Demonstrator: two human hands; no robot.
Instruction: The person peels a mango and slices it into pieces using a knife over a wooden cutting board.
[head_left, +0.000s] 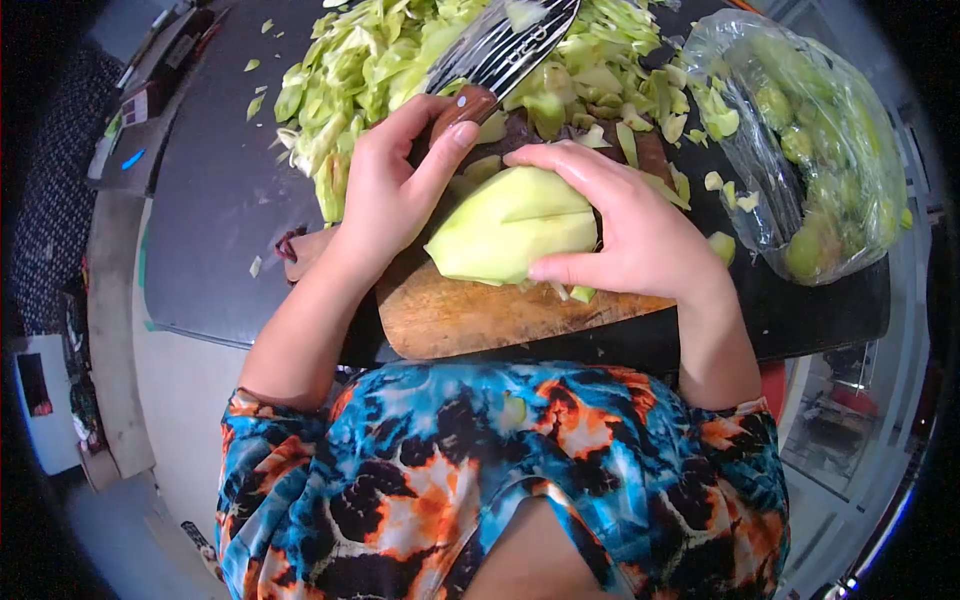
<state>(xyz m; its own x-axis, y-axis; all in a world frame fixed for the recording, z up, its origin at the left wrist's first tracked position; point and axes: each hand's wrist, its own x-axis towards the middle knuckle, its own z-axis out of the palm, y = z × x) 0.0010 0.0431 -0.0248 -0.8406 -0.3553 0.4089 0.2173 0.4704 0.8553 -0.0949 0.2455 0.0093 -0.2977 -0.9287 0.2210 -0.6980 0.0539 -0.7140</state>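
My left hand [405,170] is closed around the brown wooden handle of a knife [500,50], whose broad, patterned metal blade points up and to the right over a heap of green slices. A large, pale green peeled fruit [510,225] lies on its side above a wooden cutting board [470,320]. My right hand [620,220] grips its right end, with the thumb below and the fingers on top. The knife blade is apart from the fruit. Several small cut pieces lie on the board around it.
A big heap of green slices [350,90] covers the back of the dark table [215,200]. At the right stands a clear plastic bag [840,150] with green pieces inside. Another wooden handle [305,250] shows left of the board, beneath my left forearm.
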